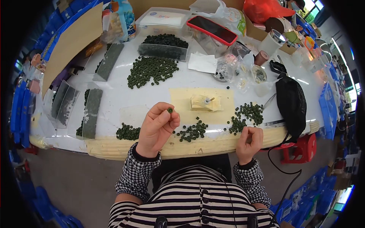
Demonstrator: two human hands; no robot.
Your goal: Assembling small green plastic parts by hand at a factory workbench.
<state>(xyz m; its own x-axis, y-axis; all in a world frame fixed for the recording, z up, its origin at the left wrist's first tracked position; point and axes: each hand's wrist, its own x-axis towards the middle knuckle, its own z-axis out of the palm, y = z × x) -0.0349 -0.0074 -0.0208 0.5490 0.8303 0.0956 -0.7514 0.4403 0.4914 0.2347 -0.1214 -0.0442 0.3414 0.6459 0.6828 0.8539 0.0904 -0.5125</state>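
My left hand [155, 129] is raised above the table's front edge. Its thumb and forefinger pinch a small dark green round piece [170, 110], with the other fingers curled. At the front edge on the right, my right hand [249, 142] is closed with fingertips together; whatever it may hold is hidden. Just beyond it lies a loose pile of green pieces [249, 114]. A middle pile [193, 132] lies between my hands, and another pile [128, 132] is left of my left hand. On a yellowish sheet [180, 114] sits a tape-wrapped block [205, 103] with a small upright pin.
A large spread of green pieces [150, 72] lies before a clear bin [163, 50]. More clear bins [92, 114] line the left. A red-cased phone [212, 29], bags and jars crowd the back. A black mesh pouch [291, 102] and tweezers [270, 100] lie right.
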